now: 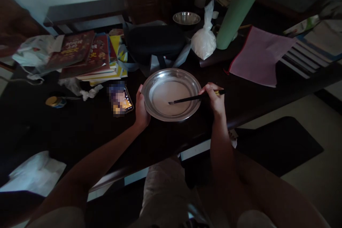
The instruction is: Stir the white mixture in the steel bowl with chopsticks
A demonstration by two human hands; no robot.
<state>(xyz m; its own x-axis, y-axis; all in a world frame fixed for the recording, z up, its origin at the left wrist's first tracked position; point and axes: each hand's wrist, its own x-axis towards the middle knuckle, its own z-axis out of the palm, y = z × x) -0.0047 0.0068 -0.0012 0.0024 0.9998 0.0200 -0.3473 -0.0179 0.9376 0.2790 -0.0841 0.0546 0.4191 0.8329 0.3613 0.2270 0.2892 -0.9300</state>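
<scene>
A shiny round metal basin (pixel 145 105) stands on the dark table with a pale, milky-looking layer (pixel 171 91) inside. My left hand (pixel 141 108) grips its left rim, thumb up along the side. In my right hand (pixel 214 99), at the basin's right edge, are black chopsticks (pixel 188 98) with gold-marked upper ends. They slant down to the left over the basin, and their whitish-coated tips reach the pale layer near its middle. Whether the tips dip below the surface, I cannot tell.
Behind the basin are a black bag (pixel 157 42), a knotted plastic bag of white powder (pixel 204 44) and a tall green cylinder (pixel 237 14). A lit phone (pixel 128 99) lies left, near stacked books (pixel 98 55) and a small jar (pixel 55 102). A pink pouch (pixel 259 57) lies right.
</scene>
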